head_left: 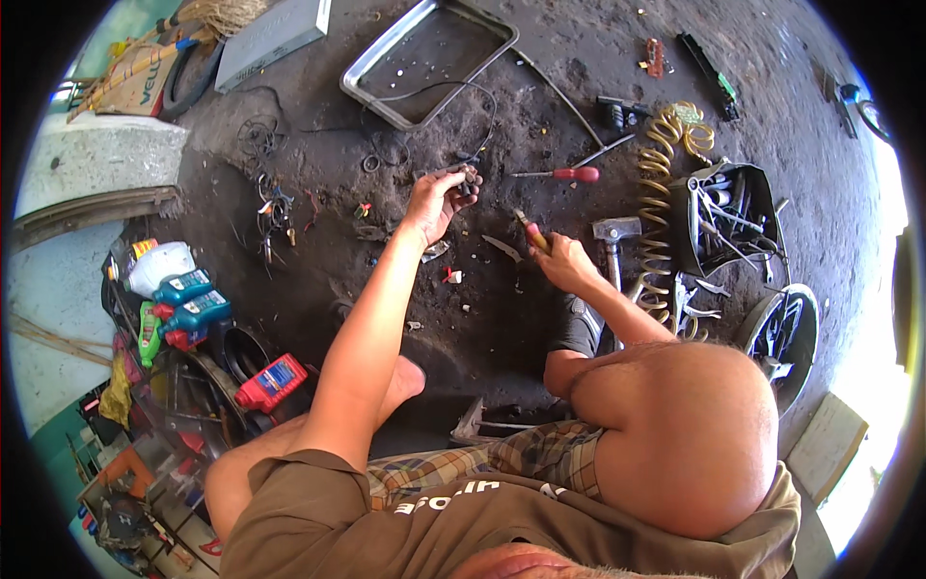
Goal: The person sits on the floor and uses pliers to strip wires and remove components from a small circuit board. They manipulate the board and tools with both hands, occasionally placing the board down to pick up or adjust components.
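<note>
My left hand (439, 205) is raised over the dark dirt floor, its fingers closed round a small dark metal part (470, 178). To its right and nearer to me, my right hand (569, 263) grips a short hand tool with a yellow and red handle (533, 233). The tool's tip points up and left toward the part, apart from it; its exact kind is too small to tell. A red-handled screwdriver (576, 175) lies on the floor just beyond my right hand. Beside that hand's wrist rests a hammer (615, 232).
A metal tray frame (350, 85) lies ahead, with a thin black cable across it and a T-handle wrench (569, 101) beside it. At right are a coiled yellow air hose (655, 183), an open tool container (687, 217) and a round bin (812, 328). Oil bottles (193, 299) stand left.
</note>
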`<state>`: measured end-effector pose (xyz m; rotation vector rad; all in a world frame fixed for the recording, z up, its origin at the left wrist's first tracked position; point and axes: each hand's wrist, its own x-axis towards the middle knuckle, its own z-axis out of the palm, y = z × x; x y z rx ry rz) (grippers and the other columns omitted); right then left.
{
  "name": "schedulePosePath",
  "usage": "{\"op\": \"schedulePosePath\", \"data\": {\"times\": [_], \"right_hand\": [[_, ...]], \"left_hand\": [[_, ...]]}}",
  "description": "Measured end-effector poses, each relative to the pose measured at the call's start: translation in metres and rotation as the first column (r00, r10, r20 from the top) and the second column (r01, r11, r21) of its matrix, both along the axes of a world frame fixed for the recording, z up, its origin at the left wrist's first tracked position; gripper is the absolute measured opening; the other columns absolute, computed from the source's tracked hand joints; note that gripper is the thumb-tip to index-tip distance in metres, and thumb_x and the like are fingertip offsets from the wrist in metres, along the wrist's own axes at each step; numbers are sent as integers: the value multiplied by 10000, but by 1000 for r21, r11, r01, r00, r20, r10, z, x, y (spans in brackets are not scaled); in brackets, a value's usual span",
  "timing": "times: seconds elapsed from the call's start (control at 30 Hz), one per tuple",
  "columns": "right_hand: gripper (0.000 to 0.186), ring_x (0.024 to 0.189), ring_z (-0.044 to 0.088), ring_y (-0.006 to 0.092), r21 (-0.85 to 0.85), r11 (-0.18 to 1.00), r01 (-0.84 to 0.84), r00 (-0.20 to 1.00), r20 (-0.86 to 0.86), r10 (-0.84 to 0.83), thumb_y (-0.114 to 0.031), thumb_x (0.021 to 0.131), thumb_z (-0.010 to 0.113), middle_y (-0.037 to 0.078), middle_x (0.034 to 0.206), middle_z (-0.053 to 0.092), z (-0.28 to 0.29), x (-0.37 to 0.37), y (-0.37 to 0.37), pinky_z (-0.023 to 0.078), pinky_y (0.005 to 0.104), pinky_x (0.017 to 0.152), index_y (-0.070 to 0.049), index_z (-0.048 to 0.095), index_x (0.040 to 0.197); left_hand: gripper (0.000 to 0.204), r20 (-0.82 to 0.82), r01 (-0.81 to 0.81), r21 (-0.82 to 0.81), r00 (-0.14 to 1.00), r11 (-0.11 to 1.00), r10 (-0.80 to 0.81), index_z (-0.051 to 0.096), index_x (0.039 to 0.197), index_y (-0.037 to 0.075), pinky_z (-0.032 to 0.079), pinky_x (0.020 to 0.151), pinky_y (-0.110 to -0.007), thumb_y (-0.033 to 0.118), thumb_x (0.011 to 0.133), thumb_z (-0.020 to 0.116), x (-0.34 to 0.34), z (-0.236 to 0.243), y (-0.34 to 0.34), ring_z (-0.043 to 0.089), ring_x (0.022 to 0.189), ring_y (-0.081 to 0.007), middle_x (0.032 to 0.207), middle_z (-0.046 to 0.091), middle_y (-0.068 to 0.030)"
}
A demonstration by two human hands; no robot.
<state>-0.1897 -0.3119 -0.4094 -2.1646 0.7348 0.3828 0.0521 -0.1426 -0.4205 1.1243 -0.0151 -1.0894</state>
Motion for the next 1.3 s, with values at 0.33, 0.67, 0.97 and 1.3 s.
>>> {"op": "schedulePosePath", "data": {"times": [0.33,0.67,0.97,1.3], "right_hand": [[309,931,754,274,396,886,241,762,488,-425,-214,959,772,194,982,765,82,56,-23,574,401,854,50,694,1098],[301,938,725,145,639,707,303,619,432,-656,-110,931,824,118,1010,779,121,62,-28,578,306,848,44,680,1146],[278,927,717,134,702,651,289,594,402,-697,-98,947,797,113,1008,779,116,55,-34,578,308,842,57,677,1144],[311,946,706,132,601,752,270,642,470,-606,-182,982,771,115,1008,776,115,54,-42,562,309,843,68,673,1139]], "left_hand": [[214,174,183,-7,968,983,-179,740,1183,34,641,818,-327,158,1020,682,-22,99,-55,756,927,-152,1107,788,-93],[264,316,252,50,914,967,-254,743,1225,-39,656,860,-339,119,1026,671,-29,161,-72,762,953,-149,1101,788,-100],[329,297,302,23,908,953,-295,707,1293,-58,649,932,-379,124,1047,587,-34,172,-75,765,1046,-198,1218,766,-153],[353,237,329,-40,920,943,-311,679,1331,-72,628,987,-398,121,1054,577,-30,166,-73,758,1089,-226,1246,754,-163]]}}
